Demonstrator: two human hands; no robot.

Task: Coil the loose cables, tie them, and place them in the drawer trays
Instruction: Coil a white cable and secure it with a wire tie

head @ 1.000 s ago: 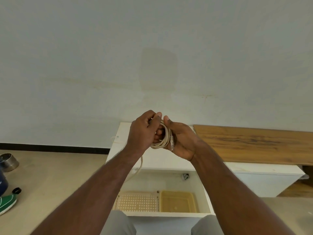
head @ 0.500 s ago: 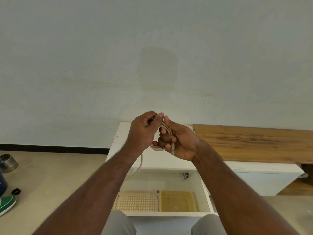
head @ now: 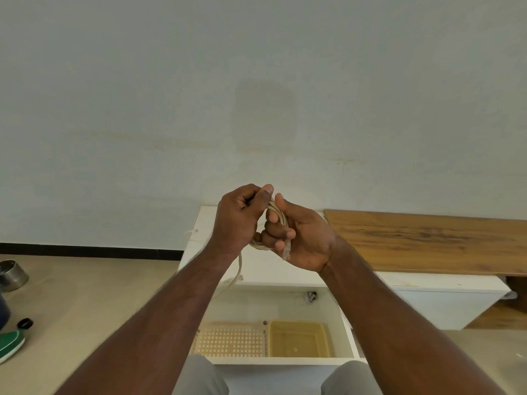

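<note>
A beige cable coil (head: 278,213) sits between both hands above the white cabinet. My right hand (head: 302,235) grips the coil, its fingers curled through the loops, and a clear plug end (head: 286,250) sticks out below the fingers. My left hand (head: 241,218) pinches a strand at the top of the coil, thumb pressed on it. A loose tail of the cable (head: 239,269) hangs from under my left wrist. Below, the open drawer (head: 285,362) holds a perforated cream tray (head: 232,339) on the left and a yellow tray (head: 298,339) on the right.
A white cabinet top (head: 199,223) lies under my hands, with a wooden board (head: 427,240) on its right. On the floor at left stand a steel bowl (head: 11,275) and a green bottle (head: 10,342). A small cable end (head: 191,232) lies on the cabinet top.
My right fingers have curled tighter through the coil and the plug end has dropped below them. My left hand has stayed pinching at the top.
</note>
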